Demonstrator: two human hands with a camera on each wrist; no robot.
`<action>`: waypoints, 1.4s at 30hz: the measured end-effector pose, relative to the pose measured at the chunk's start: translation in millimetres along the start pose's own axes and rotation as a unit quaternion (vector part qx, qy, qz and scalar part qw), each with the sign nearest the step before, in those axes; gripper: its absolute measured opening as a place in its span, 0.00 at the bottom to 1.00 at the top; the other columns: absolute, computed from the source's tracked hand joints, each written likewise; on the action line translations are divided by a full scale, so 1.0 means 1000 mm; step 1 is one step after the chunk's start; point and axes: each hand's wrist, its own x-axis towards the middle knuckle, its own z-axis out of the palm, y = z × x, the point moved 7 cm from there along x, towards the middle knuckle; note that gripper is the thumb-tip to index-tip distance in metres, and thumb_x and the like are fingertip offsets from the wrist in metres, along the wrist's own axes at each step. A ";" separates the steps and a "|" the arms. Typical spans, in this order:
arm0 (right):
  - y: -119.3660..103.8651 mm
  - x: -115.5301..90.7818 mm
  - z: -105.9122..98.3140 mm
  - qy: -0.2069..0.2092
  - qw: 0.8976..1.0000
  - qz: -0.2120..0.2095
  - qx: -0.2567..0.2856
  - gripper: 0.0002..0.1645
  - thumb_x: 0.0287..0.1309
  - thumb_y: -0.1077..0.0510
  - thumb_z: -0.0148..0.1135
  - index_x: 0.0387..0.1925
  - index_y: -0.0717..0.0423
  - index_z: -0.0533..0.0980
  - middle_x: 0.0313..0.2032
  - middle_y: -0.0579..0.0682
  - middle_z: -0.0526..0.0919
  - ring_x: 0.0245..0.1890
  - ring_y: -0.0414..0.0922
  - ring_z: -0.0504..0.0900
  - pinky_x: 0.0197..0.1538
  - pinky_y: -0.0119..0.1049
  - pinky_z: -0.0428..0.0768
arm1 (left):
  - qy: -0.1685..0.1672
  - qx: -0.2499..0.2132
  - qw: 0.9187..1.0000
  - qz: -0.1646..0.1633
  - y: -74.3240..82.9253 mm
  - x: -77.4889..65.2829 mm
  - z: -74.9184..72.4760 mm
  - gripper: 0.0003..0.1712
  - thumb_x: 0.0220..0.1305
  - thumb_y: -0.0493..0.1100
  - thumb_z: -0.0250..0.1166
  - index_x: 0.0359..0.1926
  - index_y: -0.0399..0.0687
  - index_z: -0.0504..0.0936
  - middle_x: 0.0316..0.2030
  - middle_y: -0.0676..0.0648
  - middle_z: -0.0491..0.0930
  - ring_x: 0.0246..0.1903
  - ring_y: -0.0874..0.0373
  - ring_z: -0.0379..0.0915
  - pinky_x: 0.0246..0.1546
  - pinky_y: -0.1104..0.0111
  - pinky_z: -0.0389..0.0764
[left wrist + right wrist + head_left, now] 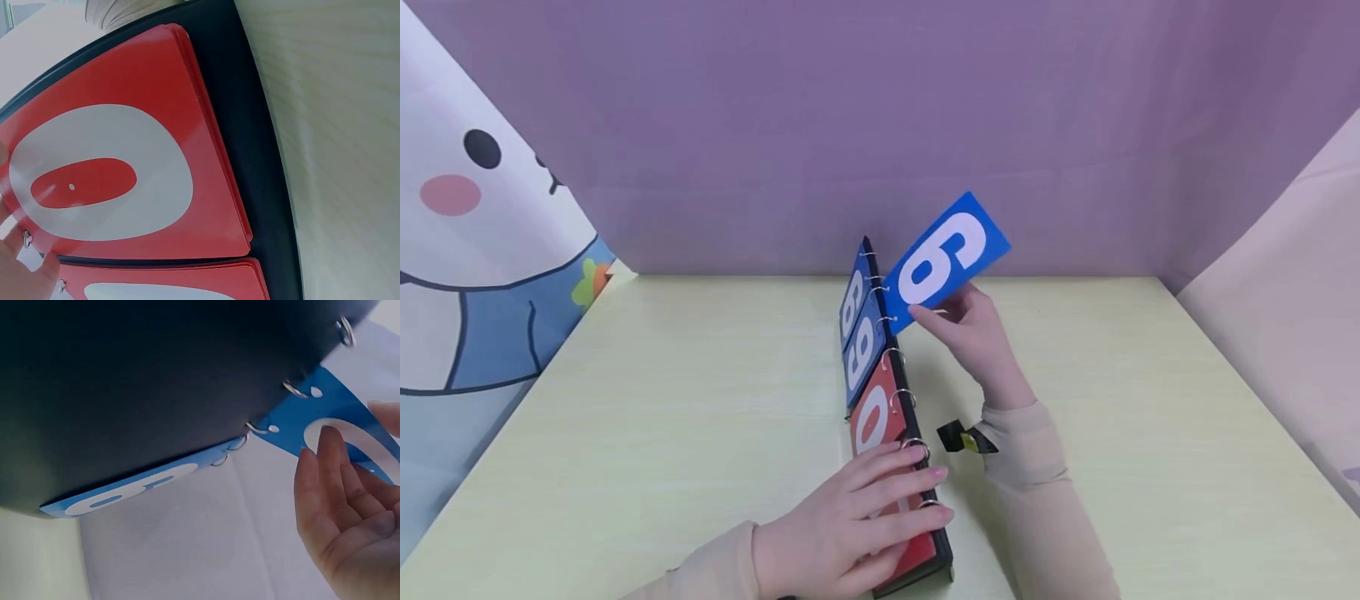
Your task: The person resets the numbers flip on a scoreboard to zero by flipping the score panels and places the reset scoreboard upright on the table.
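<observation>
A black flip scoreboard [125, 394] stands on the pale tabletop [715, 375], its long side running away from the person. Up at its far half, the right hand [976, 337] pinches a blue card [946, 262] between thumb and fingers, holding it out slantwise on the right of the top edge, its white digit facing up. That card hangs by metal rings [296, 390]. The left hand [842, 521] lies well apart at the near end, its fingers spread and fairly straight across the top edge, touching the board. Two more blue cards [862, 354] rest against the left face, and nearer the person a red card [891, 383] shows a white zero. A purple backdrop [880, 125] rises behind.
</observation>
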 end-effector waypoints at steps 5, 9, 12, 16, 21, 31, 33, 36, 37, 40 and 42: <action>-0.007 -0.001 0.011 -0.010 0.998 -0.049 -0.031 0.27 0.54 0.59 0.64 0.57 0.61 0.72 0.46 0.59 0.81 0.42 0.52 0.81 0.49 0.43 0.79 | 0.011 0.008 1.000 0.015 0.001 0.001 -0.001 0.26 0.64 0.46 0.53 0.63 0.49 0.68 0.66 0.45 0.64 0.66 0.51 0.57 0.65 0.57 0.62; -0.008 -0.002 0.018 -0.018 0.995 -0.081 -0.064 0.23 0.54 0.60 0.64 0.52 0.62 0.76 0.42 0.59 0.83 0.40 0.52 0.83 0.49 0.45 0.79 | 0.033 0.023 0.998 0.041 0.002 0.002 -0.002 0.24 0.64 0.45 0.52 0.61 0.47 0.70 0.65 0.42 0.65 0.66 0.48 0.58 0.64 0.56 0.62; -0.012 -0.003 0.022 -0.012 0.990 -0.116 -0.084 0.18 0.53 0.62 0.64 0.47 0.65 0.79 0.42 0.59 0.83 0.38 0.51 0.83 0.48 0.44 0.80 | 0.049 0.034 0.996 0.059 0.004 0.003 -0.002 0.23 0.64 0.44 0.52 0.60 0.46 0.72 0.64 0.40 0.66 0.65 0.47 0.58 0.64 0.56 0.63; -0.017 -0.005 0.022 0.013 0.980 -0.168 -0.103 0.12 0.50 0.66 0.64 0.39 0.67 0.82 0.37 0.58 0.84 0.35 0.49 0.83 0.44 0.39 0.81 | 0.047 0.032 0.997 0.060 0.004 0.003 -0.002 0.23 0.63 0.44 0.52 0.60 0.45 0.72 0.64 0.40 0.66 0.65 0.46 0.58 0.64 0.56 0.63; -0.025 -0.008 0.033 0.035 0.964 -0.231 -0.124 0.06 0.48 0.67 0.66 0.30 0.65 0.84 0.34 0.56 0.86 0.37 0.49 0.84 0.45 0.35 0.79 | 0.042 0.047 0.997 0.051 0.005 -0.001 -0.004 0.23 0.65 0.45 0.51 0.60 0.46 0.72 0.65 0.41 0.65 0.65 0.46 0.58 0.64 0.55 0.63; -0.031 -0.010 0.040 -0.007 0.950 -0.255 -0.181 0.06 0.48 0.65 0.67 0.30 0.62 0.85 0.34 0.54 0.86 0.40 0.48 0.81 0.47 0.37 0.78 | 0.008 0.023 1.000 0.013 0.004 -0.002 -0.003 0.26 0.65 0.45 0.52 0.64 0.50 0.68 0.66 0.45 0.64 0.66 0.50 0.57 0.65 0.56 0.62; -0.030 -0.010 0.040 -0.027 0.948 -0.246 -0.198 0.07 0.50 0.64 0.66 0.32 0.62 0.85 0.36 0.54 0.86 0.42 0.48 0.80 0.48 0.38 0.77 | 0.003 0.017 1.000 0.008 0.003 -0.002 -0.003 0.26 0.65 0.46 0.51 0.64 0.51 0.68 0.66 0.46 0.64 0.67 0.51 0.57 0.65 0.56 0.62; -0.030 -0.010 0.041 -0.054 0.946 -0.229 -0.221 0.08 0.55 0.62 0.63 0.35 0.61 0.85 0.39 0.53 0.85 0.46 0.48 0.77 0.51 0.40 0.75 | 0.008 0.018 1.000 0.013 0.003 -0.002 -0.002 0.25 0.65 0.45 0.51 0.64 0.50 0.68 0.66 0.45 0.65 0.67 0.51 0.57 0.65 0.56 0.62; -0.029 -0.010 0.042 -0.061 0.946 -0.224 -0.228 0.09 0.56 0.62 0.62 0.35 0.61 0.85 0.40 0.53 0.85 0.47 0.48 0.77 0.52 0.41 0.74 | 0.012 0.019 1.000 0.018 0.004 -0.001 -0.003 0.25 0.65 0.45 0.51 0.63 0.50 0.69 0.66 0.45 0.65 0.66 0.50 0.57 0.65 0.56 0.62; -0.027 -0.009 0.043 -0.079 0.945 -0.210 -0.239 0.10 0.60 0.61 0.57 0.36 0.61 0.83 0.42 0.53 0.83 0.50 0.49 0.74 0.56 0.42 0.71 | 0.031 0.029 0.998 0.037 0.005 -0.001 -0.004 0.24 0.64 0.44 0.51 0.62 0.48 0.71 0.65 0.43 0.66 0.66 0.48 0.58 0.65 0.55 0.61; -0.026 -0.008 0.044 -0.089 0.945 -0.203 -0.240 0.11 0.63 0.61 0.54 0.36 0.61 0.83 0.43 0.53 0.83 0.52 0.50 0.72 0.58 0.42 0.69 | 0.040 0.034 0.998 0.047 0.005 -0.001 -0.004 0.24 0.64 0.44 0.51 0.61 0.47 0.72 0.64 0.42 0.66 0.65 0.47 0.59 0.65 0.54 0.62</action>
